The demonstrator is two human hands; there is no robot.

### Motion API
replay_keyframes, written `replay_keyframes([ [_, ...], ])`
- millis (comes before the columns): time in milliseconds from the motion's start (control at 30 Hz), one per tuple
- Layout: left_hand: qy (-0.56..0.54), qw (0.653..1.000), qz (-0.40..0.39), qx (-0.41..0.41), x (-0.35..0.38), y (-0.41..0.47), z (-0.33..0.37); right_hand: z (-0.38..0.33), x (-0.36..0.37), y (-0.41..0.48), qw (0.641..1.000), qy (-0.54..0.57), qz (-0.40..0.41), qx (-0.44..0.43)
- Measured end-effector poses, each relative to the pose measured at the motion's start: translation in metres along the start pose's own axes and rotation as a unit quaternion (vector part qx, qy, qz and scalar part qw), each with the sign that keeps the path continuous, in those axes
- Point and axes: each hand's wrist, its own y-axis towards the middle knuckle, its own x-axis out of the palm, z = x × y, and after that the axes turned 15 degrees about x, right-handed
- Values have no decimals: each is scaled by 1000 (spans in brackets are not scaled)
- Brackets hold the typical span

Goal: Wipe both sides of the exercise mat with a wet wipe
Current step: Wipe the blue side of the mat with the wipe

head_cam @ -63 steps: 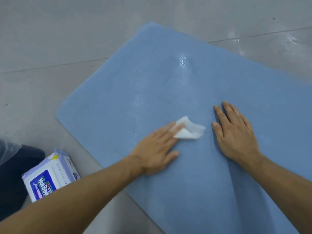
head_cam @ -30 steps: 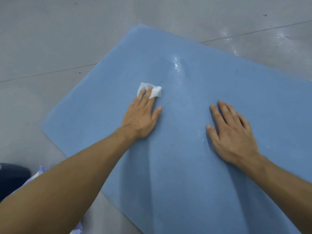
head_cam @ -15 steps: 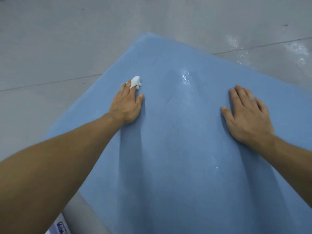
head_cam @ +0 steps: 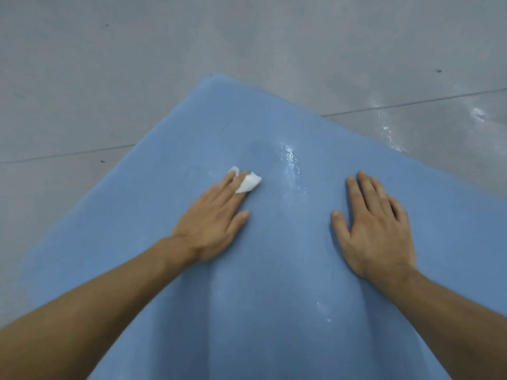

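Entry — left grip (head_cam: 212, 223): fingers straight, nothing clasped; the wet wipe (head_cam: 248, 183) is pressed under the fingertips onto the exercise mat (head_cam: 274, 297), just left of a wet streak (head_cam: 290, 160). The right grip (head_cam: 375, 231) is laid flat and wide on the mat — apart from the wipe. The mat is spread on the grey floor (head_cam: 109, 78).

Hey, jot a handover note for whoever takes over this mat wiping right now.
Left hand: flat, straight fingers pressing the crumpled white wet wipe onto the blue foam exercise mat.
Right hand: flat on the mat, holding nothing.
Mat lies on the grey floor.
Done: wet streaks on the upper face.
Left: finish this face; the underside cannot be seen.
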Motion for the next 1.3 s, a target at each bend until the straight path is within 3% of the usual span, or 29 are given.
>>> replay_keyframes([
  [133,-26,988,49,-145,-15,20,-68,1,-2,1,1000,-3,-7,3],
  [233,-52,981,60,-176,-19,39,-85,0,-1,4,1000,-1,-13,4],
  [333,-51,987,55,-143,-16,47,-61,1,0,5,1000,-4,-18,3],
  [533,-16,999,-8,40,-1,37,22,2,-1,5,1000,-11,-27,3],
  [633,-7,997,-20,74,0,33,21,0,-2,5,1000,-10,-27,6],
  [733,-14,999,-18,48,-8,45,-13,0,-3,6,999,-12,-35,4],
  [933,-15,994,23,-108,-28,66,-103,0,-3,4,999,-5,-33,4],
  [1067,-46,981,50,-184,-34,80,-119,0,-4,5,999,-4,-33,4],
  [1167,-52,988,67,-130,-27,92,-97,0,-5,6,999,-9,-37,1],
  [1300,-27,999,19,-41,-16,100,-54,1,-4,7,999,-12,-37,4],
])
